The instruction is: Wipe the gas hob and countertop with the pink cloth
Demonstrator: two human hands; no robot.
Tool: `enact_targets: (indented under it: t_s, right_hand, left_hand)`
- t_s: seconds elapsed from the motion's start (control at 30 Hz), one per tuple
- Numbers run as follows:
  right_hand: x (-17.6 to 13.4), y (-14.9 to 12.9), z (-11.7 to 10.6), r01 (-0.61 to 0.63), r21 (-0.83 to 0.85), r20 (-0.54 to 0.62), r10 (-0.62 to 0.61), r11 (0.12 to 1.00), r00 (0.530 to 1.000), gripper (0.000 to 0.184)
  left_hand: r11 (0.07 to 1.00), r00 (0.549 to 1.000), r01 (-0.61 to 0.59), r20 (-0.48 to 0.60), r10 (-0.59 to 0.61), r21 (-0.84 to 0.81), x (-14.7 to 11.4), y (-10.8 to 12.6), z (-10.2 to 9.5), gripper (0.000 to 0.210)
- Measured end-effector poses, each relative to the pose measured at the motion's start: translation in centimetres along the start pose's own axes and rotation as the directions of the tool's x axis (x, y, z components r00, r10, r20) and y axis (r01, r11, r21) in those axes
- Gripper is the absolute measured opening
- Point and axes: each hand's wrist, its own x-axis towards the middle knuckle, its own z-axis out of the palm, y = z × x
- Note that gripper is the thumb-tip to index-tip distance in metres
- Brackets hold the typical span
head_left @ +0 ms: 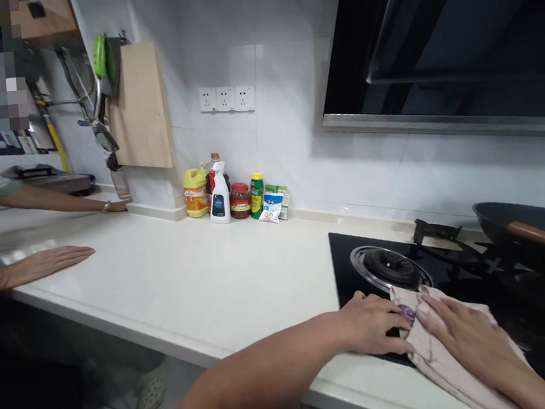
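A pale pink cloth [445,358] lies over the front edge of the black gas stove [342,268]. My right hand [472,333] rests flat on top of it with the fingers stretched out. Beside it, my left hand [373,323] is on the stove's front left corner, fingers apart, their tips touching the cloth's left edge. A small purple patch [406,312] shows between my hands; I cannot tell whether it is part of the cloth. Just behind my hands is the round left burner [390,267].
A wok [531,213] with a wooden handle stands at right, near a loose pan support [436,231]. A white spray bottle [219,196], a red-lidded jar [240,201] and other containers line the wall. At left, another person's hand [51,263] rests on the white counter [178,270].
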Motion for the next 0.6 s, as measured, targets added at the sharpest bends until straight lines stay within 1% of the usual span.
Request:
enact_targets:
  t_s: [0.03, 0.1, 0.17, 0.23, 0.3, 0.4, 0.53, 0.6]
  right_hand:
    - [0.0, 0.0, 0.7, 0.015, -0.004, 0.065, -0.015, 1.0, 0.998, 0.059]
    - [-0.4, 0.1, 1.2, 0.019, -0.011, 0.138, -0.018, 1.0, 0.99, 0.061]
    - [-0.9, 0.3, 0.9, -0.003, -0.023, 0.178, 0.007, 1.0, 0.984, 0.063]
    - [-1.6, 0.5, 0.2, -0.024, -0.032, 0.201, 0.03, 0.999, 0.979, 0.064]
    - [-2.3, 0.9, -0.7, -0.026, -0.033, 0.211, 0.033, 0.999, 0.977, 0.063]
    - [-3.9, 2.4, -1.6, -0.028, -0.034, 0.207, 0.034, 0.999, 0.978, 0.059]
    - [-6.1, 5.1, -2.3, -0.065, -0.037, 0.176, 0.071, 0.997, 0.982, 0.059]
    - [-7.0, 6.1, -2.7, -0.066, -0.031, 0.159, 0.07, 0.997, 0.985, 0.059]
  left_hand:
    - [1.0, 1.0, 0.0, 0.001, 0.0, 0.004, 0.0, 0.0, 0.0, 0.051]
    - [1.0, 1.0, -0.006, 0.012, 0.006, 0.009, 0.0, 0.0, 0.0, 0.051]
    - [1.0, 1.0, -0.018, 0.014, 0.018, 0.003, 0.0, 0.0, -0.1, 0.052]
    - [0.999, 1.0, -0.028, -0.008, 0.028, -0.019, -0.1, -0.1, -0.2, 0.053]
    - [0.998, 0.999, -0.034, -0.031, 0.032, -0.053, -0.1, -0.3, -0.4, 0.053]
    - [0.996, 0.999, -0.021, -0.034, 0.018, -0.088, -0.1, -0.6, -0.6, 0.051]
    - [0.997, 0.999, -0.017, -0.031, 0.014, -0.075, 0.2, -0.9, -0.5, 0.05]
    - [0.998, 0.999, -0.012, -0.035, 0.009, -0.066, 0.3, -1.1, -0.4, 0.049]
